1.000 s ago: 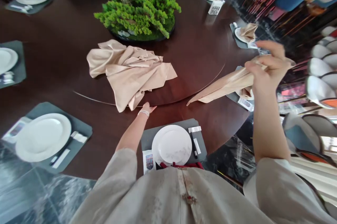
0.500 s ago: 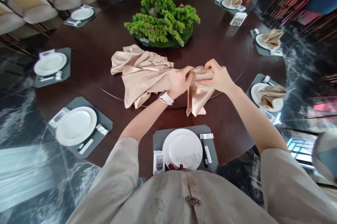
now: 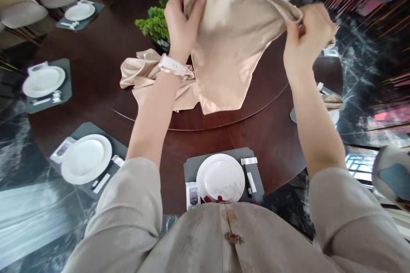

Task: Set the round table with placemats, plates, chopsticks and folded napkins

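Observation:
A beige satin napkin (image 3: 230, 38) hangs spread in the air over the table, its lower corner pointing toward me. My left hand (image 3: 184, 21), with a pale band at the wrist, pinches its upper left corner between thumb and fingers. At the upper right corner my right hand (image 3: 309, 36) is closed on the napkin's edge, slightly blurred. Behind my left forearm lies a crumpled pile of the same beige napkins (image 3: 144, 74), partly hidden. Nearest to me on the table is a white plate (image 3: 221, 177) on a grey placemat (image 3: 191, 166).
A green bonsai centrepiece (image 3: 156, 23) stands behind the napkin, partly covered. More place settings ring the dark round table (image 3: 205, 145), including a white plate (image 3: 86, 158) at left. On the right, a folded napkin (image 3: 331, 102) rests on a plate. A chair (image 3: 392, 174) stands at far right.
Both hands have risen and moved apart, lifting one napkin off the table and stretching it open. Its folds have come out, and the pile stays on the table.

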Motion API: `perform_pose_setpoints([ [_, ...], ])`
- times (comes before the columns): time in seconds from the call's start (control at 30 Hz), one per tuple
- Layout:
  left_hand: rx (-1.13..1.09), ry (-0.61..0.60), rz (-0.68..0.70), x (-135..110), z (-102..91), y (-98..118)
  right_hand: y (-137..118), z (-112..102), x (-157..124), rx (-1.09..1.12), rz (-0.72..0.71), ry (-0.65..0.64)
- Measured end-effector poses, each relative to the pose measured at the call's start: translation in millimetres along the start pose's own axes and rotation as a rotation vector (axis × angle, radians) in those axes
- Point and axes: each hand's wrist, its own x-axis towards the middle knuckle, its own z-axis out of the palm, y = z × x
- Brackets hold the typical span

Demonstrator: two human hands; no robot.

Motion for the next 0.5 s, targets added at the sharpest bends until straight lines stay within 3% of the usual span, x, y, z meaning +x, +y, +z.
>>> perform_pose_setpoints([
  [0.07,0.013,0.096,0.050,-43.5,-22.2,24.6,-7.0,-16.9,-53.0,0.140,0.065,0.071],
  [0.13,-0.044,0.030,0.083,-109.2,-36.9,42.8,-12.9,-27.2,-124.9,0.167,0.112,0.045],
  [0.17,-0.068,-0.042,0.025,-146.7,-40.8,48.1,-14.7,-29.0,-163.7,0.190,0.137,0.027],
  [0.23,-0.136,-0.163,-0.179,-223.4,-42.3,51.6,-15.1,-25.6,-239.2,0.297,0.206,-0.100],
  [0.33,-0.273,-0.292,-0.559,-324.8,-33.6,46.1,-9.9,-9.2,-330.1,0.420,0.446,-0.286],
  [0.4,-0.308,-0.315,-0.760,-375.4,-24.8,41.8,-5.0,4.3,-371.0,0.477,0.640,-0.399],
  [0.5,-0.267,-0.307,-1.087,-423.8,-11.0,37.5,2.6,23.5,-406.9,0.538,1.027,-0.476],
])
